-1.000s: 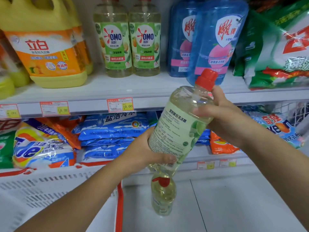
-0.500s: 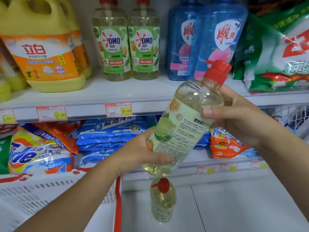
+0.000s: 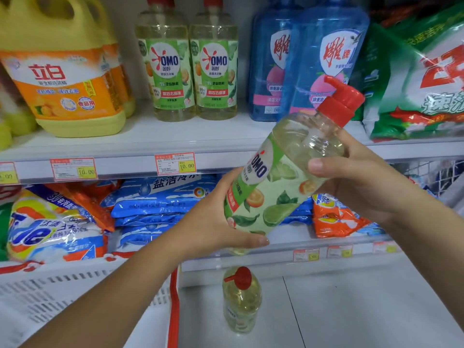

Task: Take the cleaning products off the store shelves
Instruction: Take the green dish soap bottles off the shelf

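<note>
Holding a clear plastic bottle of pale yellow liquid with a green OMO label and a red pump cap (image 3: pixel 278 187) between them, both hands are closed around it. The left hand (image 3: pixel 213 227) cups the lower part, thumb lying across the label near the base. The right hand (image 3: pixel 359 182) wraps the shoulder just under the cap, thumb on the front. The bottle is tilted in the air in front of the shelves, cap up toward the right hand, base down toward the left.

Straight below the left hand, a second clear bottle with a red cap (image 3: pixel 241 302) stands upright on a pale grey surface. Above and beyond the left hand, two matching green-labelled bottles (image 3: pixel 190 71) stand side by side on the white upper shelf (image 3: pixel 120 167). Behind the right hand's fingers and the red cap stand two tall blue translucent bottles (image 3: pixel 324 46). Further out past the left forearm sits a large yellow plastic jug with an orange label (image 3: pixel 62 71). Under that forearm lies a white slotted plastic basket with a red handle (image 3: pixel 50 292). Flat blue powder bags (image 3: pixel 155 197) are stacked on the lower shelf behind the left hand.
</note>
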Motion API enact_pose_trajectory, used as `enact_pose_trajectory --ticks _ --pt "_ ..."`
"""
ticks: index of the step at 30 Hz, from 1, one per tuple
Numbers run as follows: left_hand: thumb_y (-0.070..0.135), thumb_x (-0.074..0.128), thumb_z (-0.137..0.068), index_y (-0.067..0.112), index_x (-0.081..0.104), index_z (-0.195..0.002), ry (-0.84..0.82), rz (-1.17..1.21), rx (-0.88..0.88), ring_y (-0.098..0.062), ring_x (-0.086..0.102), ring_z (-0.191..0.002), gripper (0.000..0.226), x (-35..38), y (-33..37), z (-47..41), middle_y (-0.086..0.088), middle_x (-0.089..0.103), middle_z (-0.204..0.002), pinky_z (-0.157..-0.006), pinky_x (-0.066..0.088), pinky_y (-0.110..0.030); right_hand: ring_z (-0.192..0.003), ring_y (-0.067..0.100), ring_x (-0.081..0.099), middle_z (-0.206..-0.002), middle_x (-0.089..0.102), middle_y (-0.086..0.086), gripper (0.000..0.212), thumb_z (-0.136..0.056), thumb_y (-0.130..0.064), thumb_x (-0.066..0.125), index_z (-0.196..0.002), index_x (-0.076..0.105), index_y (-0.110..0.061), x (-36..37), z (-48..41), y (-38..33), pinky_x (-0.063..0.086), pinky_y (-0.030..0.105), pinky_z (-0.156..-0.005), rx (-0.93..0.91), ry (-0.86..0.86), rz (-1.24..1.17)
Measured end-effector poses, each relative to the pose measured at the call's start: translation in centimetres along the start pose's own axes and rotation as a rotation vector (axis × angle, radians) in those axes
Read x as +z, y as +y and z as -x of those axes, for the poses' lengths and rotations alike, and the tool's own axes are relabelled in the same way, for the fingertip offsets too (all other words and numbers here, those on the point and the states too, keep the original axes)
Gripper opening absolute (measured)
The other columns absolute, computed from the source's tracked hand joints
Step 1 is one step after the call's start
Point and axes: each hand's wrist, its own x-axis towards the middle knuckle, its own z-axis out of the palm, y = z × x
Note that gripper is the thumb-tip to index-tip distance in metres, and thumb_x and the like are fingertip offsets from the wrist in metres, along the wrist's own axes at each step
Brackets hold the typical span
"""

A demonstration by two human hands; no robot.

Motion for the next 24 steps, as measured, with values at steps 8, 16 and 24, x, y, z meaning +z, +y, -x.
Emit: enact_pose_trajectory --ticks 8,16,24 --pt "0.048 0.093 -0.046 0.057 0.028 -0.138 0.256 -0.087 0.085 -0.013 0.054 -0.123 0.112 2.4 -1.7 0.7 0.017 0.051 -0.133 -0.096 0.052 -0.041 -0.093 0.024 0.075 -0.106 0.076 0.001 0.058 -0.058 -0.041 0.088 -0.112 0.067 -0.034 0.8 0.0 -1.1 0.063 0.042 -0.07 0.11 -0.036 0.291" --pt "0.063 0.077 -0.07 0.046 -0.002 -0.153 -0.115 -0.455 -0.042 -0.007 0.019 -0.147 0.117 1.9 -5.0 2.3 0.019 0.02 -0.16 -0.117 0.02 -0.025 -0.087 0.029 0.075 -0.099 0.077 0.004 0.057 -0.056 -0.029 0.083 -0.111 0.068 -0.03 0.7 2.1 2.0 0.06 0.054 -0.076 0.211 0.114 0.347" --pt "0.08 0.012 -0.075 0.026 0.014 -0.158 -0.25 -0.949 -0.044 -0.009 -0.021 -0.147 0.098 0.1 -14.6 7.3 0.005 -0.004 -0.165 -0.115 -0.021 -0.024 -0.085 0.02 0.072 -0.09 0.075 -0.006 0.06 -0.058 -0.017 0.093 -0.108 0.065 -0.034 -1.2 4.2 9.8 0.061 0.043 -0.067 0.466 0.186 0.55"
